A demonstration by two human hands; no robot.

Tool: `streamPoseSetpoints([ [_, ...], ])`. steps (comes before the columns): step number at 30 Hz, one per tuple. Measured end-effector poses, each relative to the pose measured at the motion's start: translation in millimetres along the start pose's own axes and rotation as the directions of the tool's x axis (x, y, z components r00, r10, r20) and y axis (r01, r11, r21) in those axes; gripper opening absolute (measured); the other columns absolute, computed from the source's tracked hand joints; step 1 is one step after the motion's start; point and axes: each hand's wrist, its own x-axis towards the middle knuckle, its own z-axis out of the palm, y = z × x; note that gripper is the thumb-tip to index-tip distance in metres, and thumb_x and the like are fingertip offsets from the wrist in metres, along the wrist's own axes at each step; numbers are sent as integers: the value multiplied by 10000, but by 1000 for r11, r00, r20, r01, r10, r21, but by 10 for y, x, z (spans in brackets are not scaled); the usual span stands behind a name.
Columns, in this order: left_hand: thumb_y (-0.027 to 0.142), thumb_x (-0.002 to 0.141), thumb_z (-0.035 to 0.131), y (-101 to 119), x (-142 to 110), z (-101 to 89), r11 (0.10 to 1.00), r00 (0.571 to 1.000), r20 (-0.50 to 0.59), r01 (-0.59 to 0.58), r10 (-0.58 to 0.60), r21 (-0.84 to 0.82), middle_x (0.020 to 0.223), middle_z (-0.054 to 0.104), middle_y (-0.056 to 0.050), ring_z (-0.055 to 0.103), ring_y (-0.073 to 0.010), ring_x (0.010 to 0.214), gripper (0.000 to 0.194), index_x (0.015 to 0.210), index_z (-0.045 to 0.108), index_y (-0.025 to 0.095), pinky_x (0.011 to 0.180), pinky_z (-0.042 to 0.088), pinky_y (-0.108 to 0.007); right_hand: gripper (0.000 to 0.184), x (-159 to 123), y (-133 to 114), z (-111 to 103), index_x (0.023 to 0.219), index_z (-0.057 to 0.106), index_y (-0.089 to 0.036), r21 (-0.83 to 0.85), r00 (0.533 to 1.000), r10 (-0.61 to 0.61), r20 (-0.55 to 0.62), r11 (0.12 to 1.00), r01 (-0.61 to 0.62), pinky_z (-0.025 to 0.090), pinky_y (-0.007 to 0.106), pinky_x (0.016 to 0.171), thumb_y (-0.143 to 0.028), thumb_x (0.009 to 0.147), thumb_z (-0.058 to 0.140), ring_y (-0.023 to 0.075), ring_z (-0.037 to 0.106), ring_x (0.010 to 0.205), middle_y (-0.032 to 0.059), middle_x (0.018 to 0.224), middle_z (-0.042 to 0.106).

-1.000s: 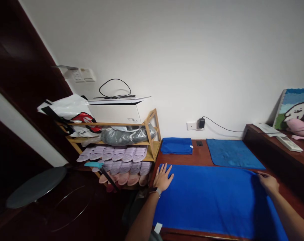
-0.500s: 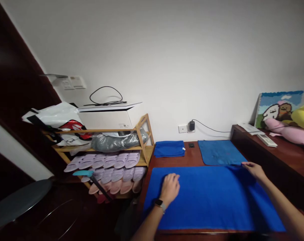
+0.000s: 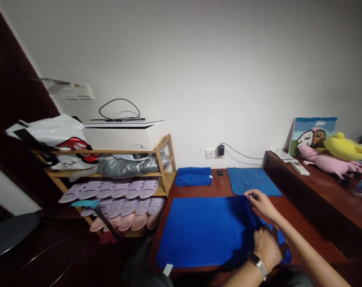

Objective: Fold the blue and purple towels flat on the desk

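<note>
A bright blue towel (image 3: 198, 231) lies spread on the reddish-brown table, a white tag (image 3: 168, 270) showing at its near left corner. My right hand (image 3: 261, 204) pinches the towel's far edge, and the right part of the cloth is pulled up and bunched leftward. Below it, my left hand (image 3: 267, 247), with a watch on the wrist, reaches across to the towel's right side; its fingers are blurred and partly hidden. Behind lie a folded blue towel (image 3: 194, 176) and a flat, duller blue cloth (image 3: 254, 181).
To the left stands a wooden rack (image 3: 169, 171) with slippers (image 3: 113, 188), a white box (image 3: 118, 137) and a plastic bag (image 3: 55, 135). A raised ledge (image 3: 327, 191) on the right bears a remote (image 3: 300, 168) and plush toys (image 3: 327, 161). A stool (image 3: 13, 235) stands lower left.
My right hand has drawn the towel's right end leftward, so the spread cloth is shorter. My left hand has left the towel's left side and crossed to the right. The view has turned rightward.
</note>
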Motion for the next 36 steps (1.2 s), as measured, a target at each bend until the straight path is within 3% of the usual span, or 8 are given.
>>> streamPoseSetpoints([
  [6,604,971,470,-401,-247,-475,975,988,12,151,-155,165,1027,778,-214,735,-391,1008,614,1361,633,159,852,529,-507,491,236,-222,289,964,724,-222,150,998,50,27,987,-54,632,355,712,-661,742,717,199,708,760,48,890,736],
  [10,602,978,467,-618,-424,-484,951,977,-4,210,-214,229,1016,777,-236,740,-392,1004,590,1158,745,113,857,522,-498,431,332,-318,421,962,722,-214,137,997,52,58,989,-60,632,345,710,-598,766,715,190,711,755,30,834,724],
  [17,480,990,484,-896,-708,-495,937,967,-51,255,-250,240,991,772,-205,724,-356,1004,457,1087,768,136,872,533,-483,329,461,-333,709,933,734,-212,101,995,48,82,993,-56,615,313,659,-507,792,705,168,700,690,19,826,730],
  [21,393,975,551,-755,-478,-376,978,995,-56,91,-82,187,1156,737,-195,662,-358,1154,392,1265,691,170,919,539,-467,255,497,-271,902,887,731,-214,90,992,74,104,992,-84,620,326,682,-455,808,707,182,722,683,22,795,737],
  [24,388,949,622,-598,-174,-269,972,986,5,164,-167,171,1281,668,-276,644,-404,1187,520,1392,624,116,913,541,-488,223,487,-212,973,860,737,-213,78,989,98,113,991,-107,627,348,697,-429,813,709,202,734,701,28,779,741],
  [27,255,955,575,-557,-26,-256,964,973,25,223,-229,146,1249,686,-279,692,-384,1123,478,1400,601,85,875,553,-467,213,480,-157,919,827,751,-213,55,989,105,102,992,-111,627,350,706,-423,799,724,206,728,718,32,796,753],
  [33,178,935,545,-745,-437,-454,941,944,-163,245,-286,-235,1156,765,-93,709,-234,1079,372,1285,654,247,927,527,-326,272,616,-77,645,826,762,-200,59,992,109,68,992,-113,613,320,694,-467,781,737,184,705,701,24,776,760],
  [36,238,960,493,-928,-804,-617,869,914,-137,304,-381,-391,1150,761,-101,704,-231,1057,360,1278,660,213,916,531,-321,322,765,-95,626,842,760,-181,89,992,103,73,990,-109,610,320,695,-497,783,739,178,694,687,29,737,751],
])
